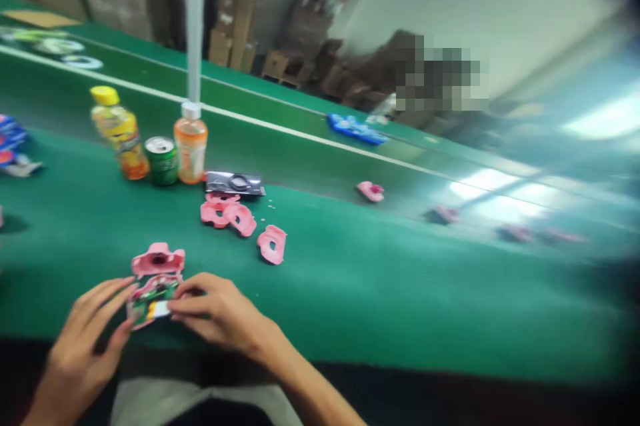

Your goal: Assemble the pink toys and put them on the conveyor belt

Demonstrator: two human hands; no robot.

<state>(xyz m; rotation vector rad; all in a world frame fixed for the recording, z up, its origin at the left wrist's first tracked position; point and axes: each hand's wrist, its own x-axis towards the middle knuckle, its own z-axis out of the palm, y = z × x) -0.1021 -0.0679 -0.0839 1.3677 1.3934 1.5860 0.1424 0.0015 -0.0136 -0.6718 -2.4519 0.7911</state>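
Observation:
A pink plastic housing half (131,311) lies open on the green work surface, with a green circuit board (143,313) inside. Touching its left edge, my left hand (90,339) steadies it between thumb and fingers. From the right, my right hand (220,313) has its fingertips closed on a small white piece with a yellow end (161,309), which looks like a flat battery, over the lower part of the board. Just behind stands another pink shell (157,261) with a round opening. The board is partly covered by my right fingers.
Several pink shells (273,244) lie right of centre, near a black flat package (235,183). Behind stand a yellow bottle (120,136), a green can (163,163) and an orange bottle (191,146). A conveyor belt (280,156) runs behind, carrying a blue item (355,129).

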